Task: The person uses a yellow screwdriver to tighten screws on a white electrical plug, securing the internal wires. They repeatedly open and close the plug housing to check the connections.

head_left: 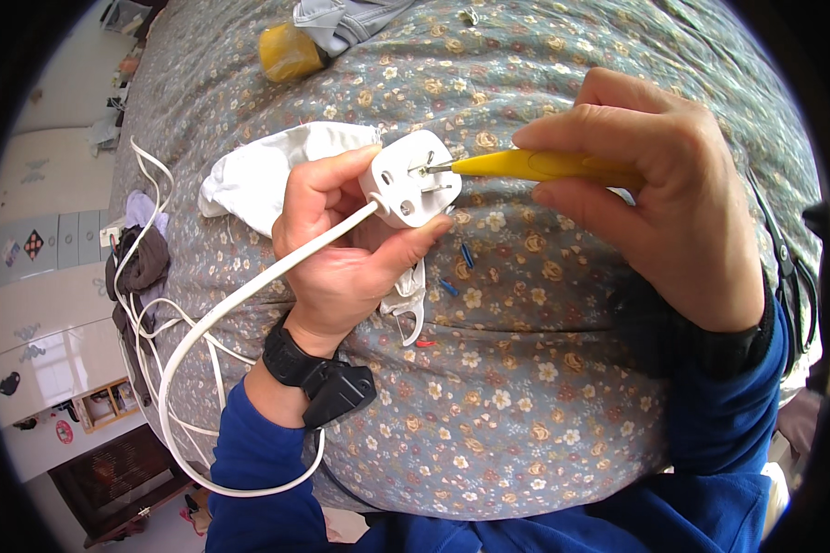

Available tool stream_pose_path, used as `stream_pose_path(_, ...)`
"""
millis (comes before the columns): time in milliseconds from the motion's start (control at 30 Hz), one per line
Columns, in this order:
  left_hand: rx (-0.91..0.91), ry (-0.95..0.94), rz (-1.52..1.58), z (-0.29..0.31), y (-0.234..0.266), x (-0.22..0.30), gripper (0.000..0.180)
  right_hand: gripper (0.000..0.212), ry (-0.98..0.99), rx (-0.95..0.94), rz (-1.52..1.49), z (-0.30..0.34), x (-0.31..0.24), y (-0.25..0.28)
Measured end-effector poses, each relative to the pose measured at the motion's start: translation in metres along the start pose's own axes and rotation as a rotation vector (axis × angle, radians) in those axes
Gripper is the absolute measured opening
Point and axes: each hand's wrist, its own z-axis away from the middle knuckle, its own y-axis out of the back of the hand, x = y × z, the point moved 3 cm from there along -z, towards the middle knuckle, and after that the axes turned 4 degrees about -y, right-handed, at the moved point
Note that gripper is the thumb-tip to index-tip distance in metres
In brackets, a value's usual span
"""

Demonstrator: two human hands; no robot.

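My left hand (337, 249) grips a white plug (401, 198) by its sides, with its face and metal prongs turned up and to the right. A thick white cord (249, 290) leaves the plug and loops down across my left forearm. In my right hand (664, 175) is a yellow-handled screwdriver (544, 167), pinched between thumb and fingers. Its thin metal tip meets the plug's face near the prongs; whether it sits in a screw is too small to tell. Behind my left hand lies a white cloth (258, 170).
Small blue pieces (468, 255) and a red piece (424, 344) lie on the flowered bedspread (526, 396), near a white plastic piece (411, 309). At the back are a yellow roll (290, 52) and grey fabric (346, 20). Loose white cord (148, 318) and dark fabric (145, 263) lie left.
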Motion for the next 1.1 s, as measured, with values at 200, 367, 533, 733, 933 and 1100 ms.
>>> stream_pose_path(200,-0.009,-0.029,-0.072,0.000,0.001,0.000,0.061,0.027,-0.027,-0.131,0.101,-0.002,0.008,0.005)
stream_pose_path(367,-0.017,-0.029,-0.068,0.000,0.001,0.000,0.062,0.027,-0.023,-0.132,0.113,-0.002,0.008,0.003)
stream_pose_path(533,-0.019,-0.021,-0.059,0.000,0.000,0.001,0.062,0.027,-0.013,-0.103,0.089,-0.003,0.002,0.003)
stream_pose_path(733,-0.031,-0.027,-0.073,0.000,0.000,0.001,0.061,0.026,-0.033,-0.108,0.106,-0.003,0.000,0.002)
stream_pose_path(933,-0.044,-0.039,-0.095,0.000,-0.001,0.002,0.061,0.022,-0.054,-0.086,0.170,0.002,-0.004,0.002)
stream_pose_path(1100,-0.052,-0.038,-0.075,0.000,-0.003,0.001,0.060,0.017,-0.058,-0.109,0.234,-0.005,-0.012,0.000)
